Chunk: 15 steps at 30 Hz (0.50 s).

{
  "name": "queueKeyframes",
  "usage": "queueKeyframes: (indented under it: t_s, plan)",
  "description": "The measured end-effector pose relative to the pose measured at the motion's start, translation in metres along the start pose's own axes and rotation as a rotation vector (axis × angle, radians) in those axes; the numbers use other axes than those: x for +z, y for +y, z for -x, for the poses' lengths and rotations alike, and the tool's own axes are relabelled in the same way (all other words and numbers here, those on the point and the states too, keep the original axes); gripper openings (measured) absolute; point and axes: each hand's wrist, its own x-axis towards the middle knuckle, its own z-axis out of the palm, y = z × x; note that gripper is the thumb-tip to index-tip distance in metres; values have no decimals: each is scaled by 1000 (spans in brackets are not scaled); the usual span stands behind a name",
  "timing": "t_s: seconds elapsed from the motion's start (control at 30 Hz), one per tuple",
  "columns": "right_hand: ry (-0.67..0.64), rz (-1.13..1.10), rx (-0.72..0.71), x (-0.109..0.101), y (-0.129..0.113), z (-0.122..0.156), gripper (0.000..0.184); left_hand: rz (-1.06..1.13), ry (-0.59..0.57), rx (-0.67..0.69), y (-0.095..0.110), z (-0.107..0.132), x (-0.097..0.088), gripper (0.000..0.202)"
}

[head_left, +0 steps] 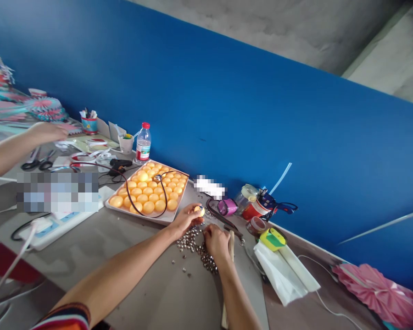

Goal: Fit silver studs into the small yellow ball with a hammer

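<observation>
My left hand is closed round a small orange-yellow ball, which looks like a ping-pong ball and has a dark mark on its top. Just to its right, my right hand is held low over the table, fingers curled together; whatever they may pinch is hidden. Small shiny metal pieces lie in a loose heap beneath and between both hands. A wooden strip runs under my right wrist. Behind my left hand stands a shallow white tray filled with similar orange balls; a dark cord lies across them.
A power strip and a glue gun lie left, near a water bottle. Another person's hand reaches in at far left. Rightward are a purple object, jars, a yellow-green item and pink folded paper.
</observation>
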Motion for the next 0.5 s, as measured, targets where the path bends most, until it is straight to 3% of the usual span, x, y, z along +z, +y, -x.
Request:
queueKeyframes:
  t_s: [0.33,0.5]
  plan:
    - [45,-119,-21,2,3,-3,23,41,3,-12,-2,-2,-1,44]
    - [-25,-27,-122,0,-3,1,26,61,-7,-13,-1,-1,-1,43]
